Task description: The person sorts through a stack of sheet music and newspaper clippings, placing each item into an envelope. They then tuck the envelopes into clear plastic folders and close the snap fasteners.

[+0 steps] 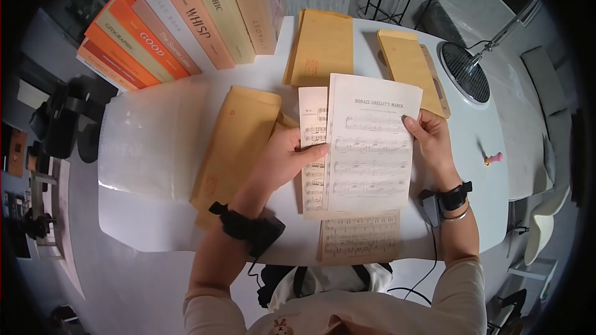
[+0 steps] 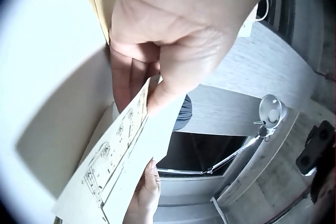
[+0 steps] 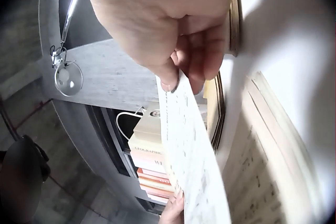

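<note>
Above the table, my left hand pinches the left edge of two overlapping sheets of sheet music, its thumb on the front. The front sheet is headed "Horace Greeley's March"; my right hand pinches its upper right edge between thumb and fingers. Partly covered by it, the rear sheet shows only a strip of staves on the left. In the right wrist view, the held sheet stands tilted up over the table. More sheet music lies at the table's front edge, below the held pages.
Yellowed paper envelopes lie left, behind and back right. A row of books stands at the back left, with clear plastic in front. At right are a lamp base and a small pink-handled object.
</note>
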`<move>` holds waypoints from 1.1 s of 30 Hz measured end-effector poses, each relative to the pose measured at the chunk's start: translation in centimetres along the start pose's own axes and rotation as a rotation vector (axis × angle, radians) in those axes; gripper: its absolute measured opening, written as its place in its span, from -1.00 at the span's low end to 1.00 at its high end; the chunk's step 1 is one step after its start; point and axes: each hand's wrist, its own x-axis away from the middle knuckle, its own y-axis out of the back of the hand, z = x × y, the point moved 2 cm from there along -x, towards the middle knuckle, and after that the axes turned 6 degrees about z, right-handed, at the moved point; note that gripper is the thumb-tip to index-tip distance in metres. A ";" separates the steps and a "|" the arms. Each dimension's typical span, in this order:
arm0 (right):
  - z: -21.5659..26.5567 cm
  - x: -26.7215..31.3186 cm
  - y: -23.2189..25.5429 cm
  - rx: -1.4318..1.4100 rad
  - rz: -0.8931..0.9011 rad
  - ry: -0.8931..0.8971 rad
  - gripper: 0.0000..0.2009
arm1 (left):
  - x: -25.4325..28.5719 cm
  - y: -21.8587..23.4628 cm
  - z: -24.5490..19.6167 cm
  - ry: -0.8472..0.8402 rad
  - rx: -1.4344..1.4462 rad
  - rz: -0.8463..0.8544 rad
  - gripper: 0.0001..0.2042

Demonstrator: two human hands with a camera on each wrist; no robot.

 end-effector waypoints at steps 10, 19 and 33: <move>0.5 0.2 -1.2 -0.018 0.066 -0.010 -0.74 | 0.0 -0.3 0.1 0.011 0.129 0.008 -0.77; 0.1 0.4 -1.8 -0.021 -0.020 -0.008 -0.73 | -0.1 -0.3 0.7 -0.084 0.150 0.116 -0.67; 2.3 1.4 -4.1 0.151 -0.121 0.183 -0.50 | 0.4 -1.7 -0.4 -0.108 0.185 0.001 -0.68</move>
